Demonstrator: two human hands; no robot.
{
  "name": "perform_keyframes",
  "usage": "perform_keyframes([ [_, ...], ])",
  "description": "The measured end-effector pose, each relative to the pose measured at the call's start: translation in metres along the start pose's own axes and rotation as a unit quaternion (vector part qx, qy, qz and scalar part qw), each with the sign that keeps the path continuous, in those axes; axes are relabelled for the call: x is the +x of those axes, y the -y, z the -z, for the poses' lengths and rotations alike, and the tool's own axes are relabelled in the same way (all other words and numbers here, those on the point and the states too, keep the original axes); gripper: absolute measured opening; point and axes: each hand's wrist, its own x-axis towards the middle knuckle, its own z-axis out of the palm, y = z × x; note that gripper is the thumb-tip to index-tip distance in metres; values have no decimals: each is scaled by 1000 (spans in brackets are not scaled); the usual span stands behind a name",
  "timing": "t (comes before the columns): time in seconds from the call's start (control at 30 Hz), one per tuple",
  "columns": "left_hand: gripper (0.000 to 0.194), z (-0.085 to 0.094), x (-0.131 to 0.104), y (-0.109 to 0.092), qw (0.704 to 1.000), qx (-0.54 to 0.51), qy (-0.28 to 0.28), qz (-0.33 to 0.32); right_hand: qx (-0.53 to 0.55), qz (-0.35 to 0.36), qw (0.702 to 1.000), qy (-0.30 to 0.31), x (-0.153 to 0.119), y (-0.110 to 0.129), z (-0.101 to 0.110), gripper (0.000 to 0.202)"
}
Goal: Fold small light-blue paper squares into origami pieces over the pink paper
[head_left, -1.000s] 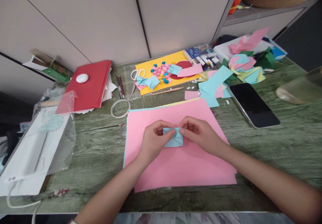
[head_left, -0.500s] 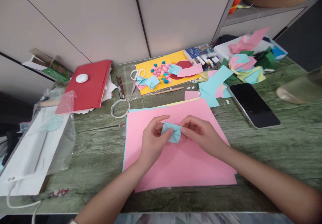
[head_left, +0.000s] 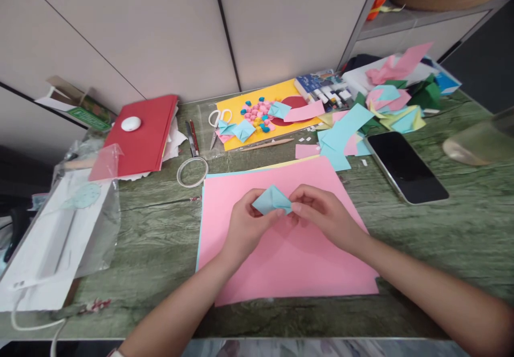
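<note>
A small folded piece of light blue paper (head_left: 270,200) is held up between my two hands, with crease lines across its face. My left hand (head_left: 249,219) pinches its lower left side, thumb along the front edge and fingers behind. At its right corner, my right hand (head_left: 321,212) grips the paper between thumb and index finger; the other fingers curl in. Both hands are just above a stack of coloured paper sheets (head_left: 289,266), pink on top, with blue and yellow edges showing beneath.
Behind the stack lie a tape roll (head_left: 193,173), scissors (head_left: 217,124), a wooden stick (head_left: 267,144) and a yellow sheet (head_left: 233,99) bearing small folded pieces. To the right are paper scraps (head_left: 341,137) and a phone (head_left: 407,167). A red folder (head_left: 140,156) sits at left.
The folded blue paper has been turned, so one corner points up and another face shows. My left hand's index finger has come in closer around it; my right hand has barely moved.
</note>
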Motion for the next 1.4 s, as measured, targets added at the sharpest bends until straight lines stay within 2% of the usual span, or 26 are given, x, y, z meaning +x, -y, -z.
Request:
perform_keyframes([
  [0.17,26,0,-1,-4,999,20,29,10,-32,-13,999,-14,3,-1,2,20],
  [0.4,43,1,1,-2,996,-79,16,43,-54,-19,998,-40,3,-3,2,14],
  [0.57,33,2,2,-1,996,-71,23,42,-73,-19,996,-45,2,-2,1,15],
  [0.93,32,4,3,0,995,-84,33,44,-90,-16,995,-47,1,-1,0,14],
  [1.13,29,5,3,-3,999,-27,-10,25,-63,-32,997,-16,1,2,-1,13],
  [1.4,27,4,3,0,996,-77,-15,30,-78,-26,997,-14,0,0,-2,13],
])
